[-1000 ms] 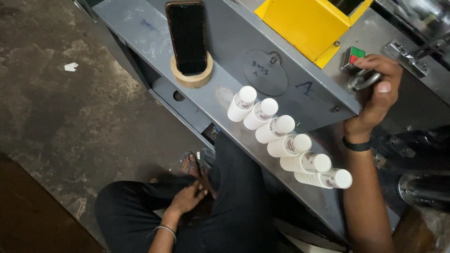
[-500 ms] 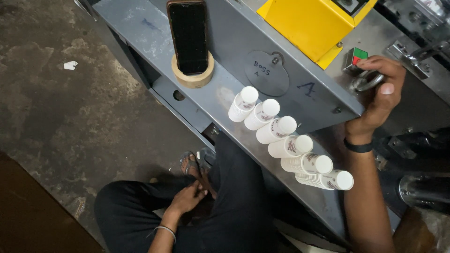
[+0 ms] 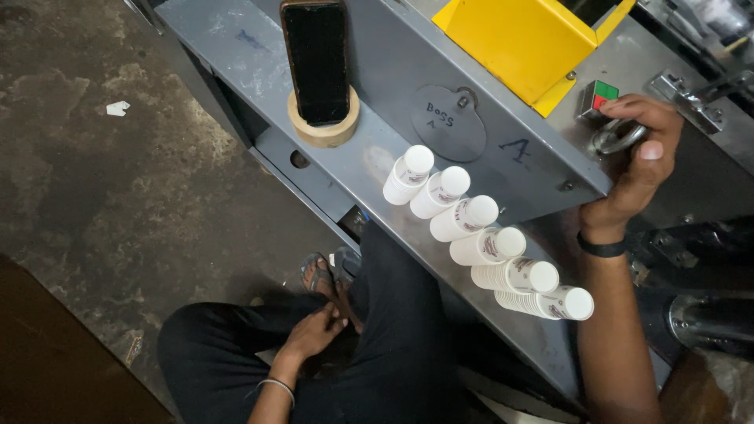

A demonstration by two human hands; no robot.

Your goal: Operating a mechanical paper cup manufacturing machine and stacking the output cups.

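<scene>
Matt grey metal bench (image 3: pixel 236 55), glossy white plastic cups (image 3: pixel 487 235), rough concrete floor (image 3: pixel 102 204)

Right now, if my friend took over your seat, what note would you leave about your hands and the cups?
Right hand: on the metal ring handle beside the red-green switch; whether it grips is unclear.
Left hand: resting in the lap, holding nothing.
Six cup stacks lie in a slanting row on the grey ledge.
A phone stands in a tape roll further along.
Done: six stacks laid out.
Left: they are still on the ledge, not in either hand.
</scene>
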